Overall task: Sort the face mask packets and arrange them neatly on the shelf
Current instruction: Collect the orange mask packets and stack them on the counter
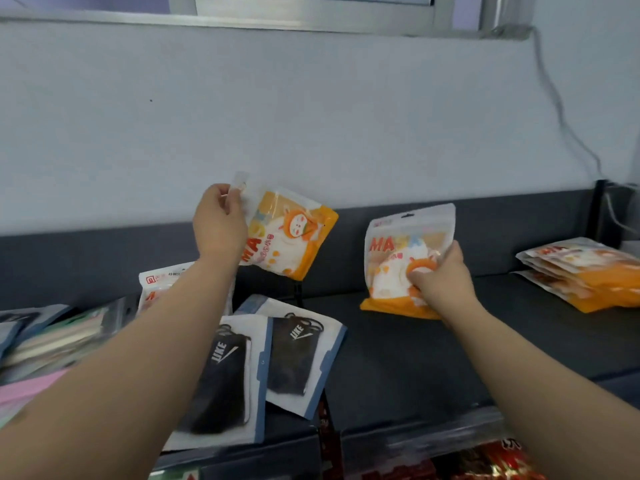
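Shelf [398, 358]: dark, backed by a pale wall.
Left hand [218, 226]: clamped on a raised orange mask packet [294, 237].
Right hand [440, 278]: closed around an upright orange packet [398, 258].

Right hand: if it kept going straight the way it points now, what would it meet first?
The right hand points up and left, into the orange packet that it grips standing on the shelf. Beyond that packet, probably the dark back panel, though depth is unclear.
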